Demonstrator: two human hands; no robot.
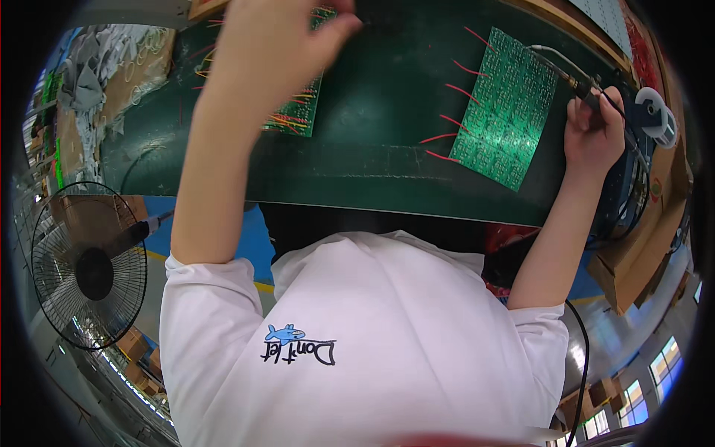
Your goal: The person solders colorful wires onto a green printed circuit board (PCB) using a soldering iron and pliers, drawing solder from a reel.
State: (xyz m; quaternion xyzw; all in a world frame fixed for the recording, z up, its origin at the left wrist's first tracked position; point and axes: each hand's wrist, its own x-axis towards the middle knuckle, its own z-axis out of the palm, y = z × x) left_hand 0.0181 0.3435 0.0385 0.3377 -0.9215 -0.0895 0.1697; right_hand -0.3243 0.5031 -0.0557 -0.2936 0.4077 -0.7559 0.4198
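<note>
My right hand (596, 130) is closed around the dark handle of a soldering iron (587, 92). Its thin metal end points up and left, over the upper right edge of a green circuit board panel (506, 112). Several short red wires (463, 93) stick out from that panel's left side. At the top edge, my left hand (298, 37) hangs over a second green panel (304, 112) with red and yellow wires. Only the thumb and a bit of one finger show at the picture's edge, so its grip is hidden. Hand and forearm cover much of that panel.
A dark green worktop (372, 112) lies under both panels. To the right stands a white reel (657, 118) beside black cables and a cardboard box (640, 253). Grey and white scraps lie on cardboard (126, 82) at the far left. A black fan (93, 272) stands below it.
</note>
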